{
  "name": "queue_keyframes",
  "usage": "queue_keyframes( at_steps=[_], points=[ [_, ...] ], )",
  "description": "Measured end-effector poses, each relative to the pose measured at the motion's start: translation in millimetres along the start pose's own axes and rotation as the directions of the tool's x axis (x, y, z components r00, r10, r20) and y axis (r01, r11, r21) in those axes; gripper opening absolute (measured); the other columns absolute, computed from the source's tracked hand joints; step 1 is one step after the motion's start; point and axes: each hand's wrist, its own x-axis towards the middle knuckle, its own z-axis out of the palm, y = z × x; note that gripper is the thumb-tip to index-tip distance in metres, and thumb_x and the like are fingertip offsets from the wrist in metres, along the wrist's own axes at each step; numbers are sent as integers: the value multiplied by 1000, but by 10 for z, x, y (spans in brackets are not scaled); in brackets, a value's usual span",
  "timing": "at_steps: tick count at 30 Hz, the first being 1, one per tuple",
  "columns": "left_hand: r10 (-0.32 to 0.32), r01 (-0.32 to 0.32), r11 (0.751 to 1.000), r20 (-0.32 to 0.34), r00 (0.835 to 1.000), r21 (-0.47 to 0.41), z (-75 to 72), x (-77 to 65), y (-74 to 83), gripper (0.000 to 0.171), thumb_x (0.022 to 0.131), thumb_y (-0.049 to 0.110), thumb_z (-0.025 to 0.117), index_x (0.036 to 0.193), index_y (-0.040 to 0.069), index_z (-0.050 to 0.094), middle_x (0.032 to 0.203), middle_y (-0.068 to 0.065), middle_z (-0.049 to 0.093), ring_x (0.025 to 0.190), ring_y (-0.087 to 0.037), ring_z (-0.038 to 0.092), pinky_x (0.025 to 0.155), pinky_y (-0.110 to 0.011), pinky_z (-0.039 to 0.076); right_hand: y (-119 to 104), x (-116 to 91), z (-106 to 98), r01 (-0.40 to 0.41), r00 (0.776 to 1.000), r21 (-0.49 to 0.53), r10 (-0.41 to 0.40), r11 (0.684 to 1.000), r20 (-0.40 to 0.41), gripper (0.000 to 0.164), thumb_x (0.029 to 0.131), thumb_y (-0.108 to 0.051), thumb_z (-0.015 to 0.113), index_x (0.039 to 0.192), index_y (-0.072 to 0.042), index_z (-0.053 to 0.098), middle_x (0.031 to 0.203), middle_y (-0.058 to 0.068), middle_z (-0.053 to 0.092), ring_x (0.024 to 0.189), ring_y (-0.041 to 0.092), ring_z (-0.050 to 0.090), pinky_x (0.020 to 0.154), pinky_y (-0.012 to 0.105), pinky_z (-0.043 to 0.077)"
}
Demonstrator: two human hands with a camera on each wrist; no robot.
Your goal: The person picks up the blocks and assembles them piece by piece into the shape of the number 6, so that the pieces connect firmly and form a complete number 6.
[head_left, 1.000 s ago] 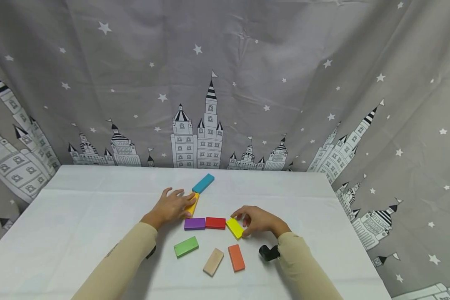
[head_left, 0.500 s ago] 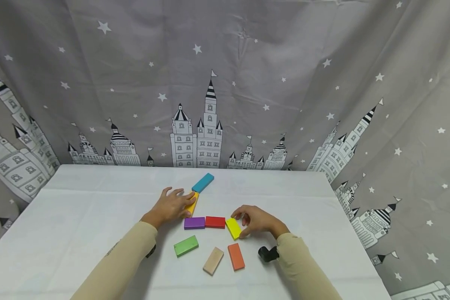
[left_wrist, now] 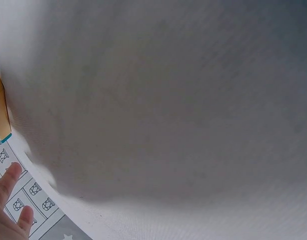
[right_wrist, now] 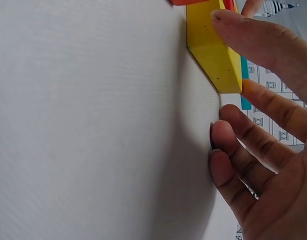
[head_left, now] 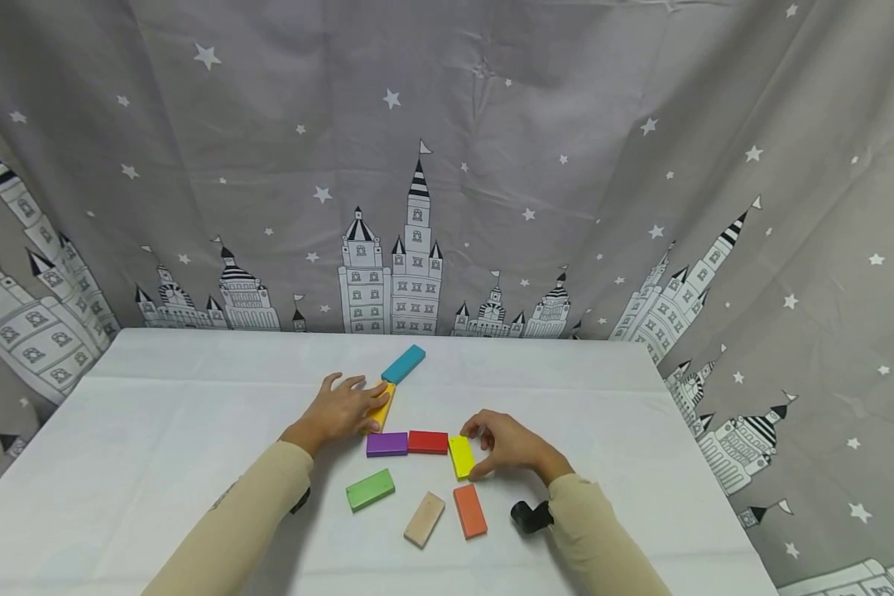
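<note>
In the head view my left hand (head_left: 338, 411) holds an amber wooden block (head_left: 385, 407), thumb near its near end and a fingertip by its far end. Two other fingers stretch out in the left wrist view. A blue block (head_left: 404, 363) meets the amber block's far end; a purple block (head_left: 387, 444) lies at its near end. My right hand (head_left: 512, 443) pinches a yellow block (head_left: 460, 458) between thumb and index finger, the other fingers loosely bent. The yellow block lies against the right end of a red block (head_left: 428, 443), which adjoins the purple one.
Nearer the person lie a green block (head_left: 370, 490), a plain wood block (head_left: 424, 520) and an orange-red block (head_left: 470, 511), apart from one another. The white-covered table (head_left: 194, 397) ends at a grey curtain (head_left: 492, 165) printed with castles.
My right hand has turned the yellow block so it stands straighter beside the red block, its near end swinging left. The left hand and the other blocks have stayed in place.
</note>
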Motion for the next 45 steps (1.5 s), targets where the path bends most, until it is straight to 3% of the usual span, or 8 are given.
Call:
queue_keyframes(
  at_steps=[15,45],
  points=[
    [9,-9,1000,7,1000,17,-13,8,10,59,87,41,66,139,16,52,147,-5,45,134,-40,37,108,-65,19,-12,-25,56,-25,999,-12,24,1000,-40,55,67,-20,89,113,-10,61,92,-2,54,79,15,49,68,24,45],
    [-6,6,1000,6,1000,-7,-11,-1,13,59,87,39,66,139,17,52,148,-4,45,135,-39,36,109,-65,17,-14,-62,59,-33,999,-12,33,999,-36,58,68,-21,88,117,-10,61,99,-1,56,83,16,49,73,25,46]
  ],
)
